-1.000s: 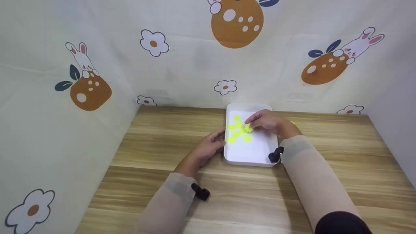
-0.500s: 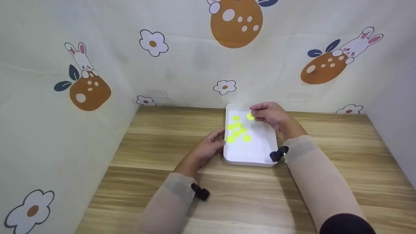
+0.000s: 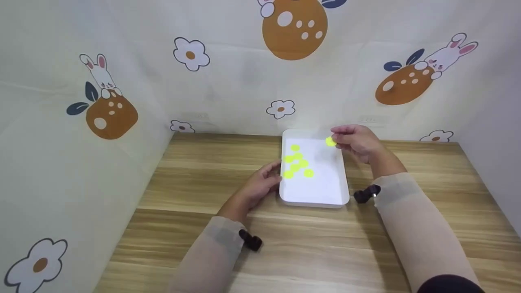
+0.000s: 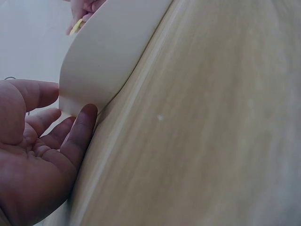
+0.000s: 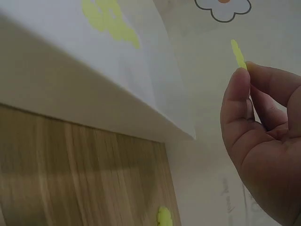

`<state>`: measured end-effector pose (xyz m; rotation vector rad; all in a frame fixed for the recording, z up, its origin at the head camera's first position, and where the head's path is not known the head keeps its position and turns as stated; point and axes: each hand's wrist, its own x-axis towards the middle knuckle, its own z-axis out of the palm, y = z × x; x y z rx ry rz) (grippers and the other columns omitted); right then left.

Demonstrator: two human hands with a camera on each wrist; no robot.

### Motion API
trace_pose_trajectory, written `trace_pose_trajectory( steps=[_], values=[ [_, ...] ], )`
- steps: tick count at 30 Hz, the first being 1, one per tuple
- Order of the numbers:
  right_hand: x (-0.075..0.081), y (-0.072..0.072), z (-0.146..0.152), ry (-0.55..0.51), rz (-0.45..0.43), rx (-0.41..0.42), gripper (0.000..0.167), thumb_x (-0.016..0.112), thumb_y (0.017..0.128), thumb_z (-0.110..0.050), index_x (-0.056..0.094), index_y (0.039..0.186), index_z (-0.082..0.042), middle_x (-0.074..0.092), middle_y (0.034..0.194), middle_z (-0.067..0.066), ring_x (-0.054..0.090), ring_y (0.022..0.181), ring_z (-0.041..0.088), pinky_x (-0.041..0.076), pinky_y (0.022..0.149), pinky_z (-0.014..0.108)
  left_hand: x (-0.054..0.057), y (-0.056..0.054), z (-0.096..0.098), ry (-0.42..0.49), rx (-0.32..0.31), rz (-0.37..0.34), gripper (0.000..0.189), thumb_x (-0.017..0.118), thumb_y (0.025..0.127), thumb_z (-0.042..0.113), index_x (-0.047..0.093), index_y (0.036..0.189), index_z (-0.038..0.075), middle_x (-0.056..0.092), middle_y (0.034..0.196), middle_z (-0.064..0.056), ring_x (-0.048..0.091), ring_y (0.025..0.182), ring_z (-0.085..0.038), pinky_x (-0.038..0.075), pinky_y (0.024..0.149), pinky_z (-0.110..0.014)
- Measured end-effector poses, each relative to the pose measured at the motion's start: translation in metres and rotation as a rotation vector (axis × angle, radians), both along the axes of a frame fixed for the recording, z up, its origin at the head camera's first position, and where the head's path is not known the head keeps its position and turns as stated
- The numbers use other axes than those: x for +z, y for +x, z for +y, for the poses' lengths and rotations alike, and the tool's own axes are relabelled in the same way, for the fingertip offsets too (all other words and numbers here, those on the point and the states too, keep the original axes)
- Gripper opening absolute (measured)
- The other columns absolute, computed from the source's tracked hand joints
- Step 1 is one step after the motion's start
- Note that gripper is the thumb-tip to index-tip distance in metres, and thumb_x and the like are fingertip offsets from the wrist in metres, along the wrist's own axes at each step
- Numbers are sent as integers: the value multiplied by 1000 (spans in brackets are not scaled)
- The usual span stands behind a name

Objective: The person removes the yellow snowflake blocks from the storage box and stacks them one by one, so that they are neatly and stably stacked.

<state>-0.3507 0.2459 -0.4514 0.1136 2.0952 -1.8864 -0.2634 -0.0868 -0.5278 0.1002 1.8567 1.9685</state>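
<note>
My right hand pinches a thin yellow scalloped disc between thumb and fingertips, raised over the far right corner of a white tray. In the right wrist view the disc appears edge-on above the fingertips. Several flat yellow discs lie in the left half of the tray, some touching or overlapping. At the tray's left wall rests my left hand, its fingers loosely bent. The left wrist view has its fingertips against the outside of the tray wall.
Another yellow disc lies on the wooden table outside the tray, in the right wrist view. A patterned cloth wall rises close behind the tray. Small black devices are strapped to both wrists.
My right hand has carried the yellow disc from above the group in the tray, away and rightward, to the far right rim. My left hand and the tray stay where they were.
</note>
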Motion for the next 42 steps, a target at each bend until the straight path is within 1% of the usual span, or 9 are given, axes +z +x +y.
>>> trace_pose_trajectory(
  steps=[4,8,14,19,23,28,30,37,42],
  values=[
    [0,2,14,8,-4,-16,46,79,98,-19,65,140,-5,75,115,-4,72,98,12,64,95,26,1,0,0,0,4,-8,63,58,106,6,42,166,18,38,174,-9,49,153,-26,48,123,-45],
    [-3,4,26,39,-6,-34,49,76,101,-18,61,145,-4,75,113,-7,71,98,11,64,90,22,2,0,1,-1,10,-11,63,59,106,7,42,165,17,37,174,-8,50,152,-26,49,122,-44],
    [-7,8,43,86,-3,-41,53,74,103,-23,57,150,-5,73,116,-9,70,101,10,61,101,25,1,0,1,-3,13,-17,62,59,106,7,43,165,18,37,174,-7,51,152,-25,50,122,-44],
    [-12,7,56,68,-25,-66,51,72,103,-22,58,151,-8,72,115,-10,70,102,8,61,104,26,2,-1,1,-18,17,-32,62,60,106,9,44,164,22,36,175,-4,49,154,-24,49,123,-44],
    [-15,7,64,56,-61,-86,46,73,103,-21,61,147,-12,73,113,-13,68,102,7,60,106,26,1,-2,1,-23,18,-34,62,61,106,10,45,164,23,37,175,-3,47,155,-23,49,123,-44],
    [-18,7,74,-27,-109,-107,27,71,103,-14,69,130,-17,75,109,-11,67,102,8,60,103,24,-1,-2,0,15,-6,-9,62,58,107,6,41,166,17,39,174,-8,49,153,-28,49,122,-45],
    [-20,8,77,-56,-125,-110,25,70,103,-11,68,128,-16,76,109,-10,67,103,8,60,103,24,-1,-2,0,28,-13,-1,62,57,107,5,39,166,15,39,173,-10,50,153,-29,49,122,-46],
    [-27,10,88,-13,-150,-132,50,69,104,-13,54,152,-9,72,120,-8,65,115,11,56,112,28,-2,-2,0,12,-1,-5,63,58,106,4,41,166,16,44,170,-11,53,150,-27,51,120,-44],
    [-34,10,92,-42,-155,-168,53,69,103,-8,52,154,-6,75,117,-8,70,113,10,56,112,28,-1,-3,0,1,10,-13,63,59,106,6,41,165,17,44,170,-10,53,150,-27,52,119,-44]
  ],
)
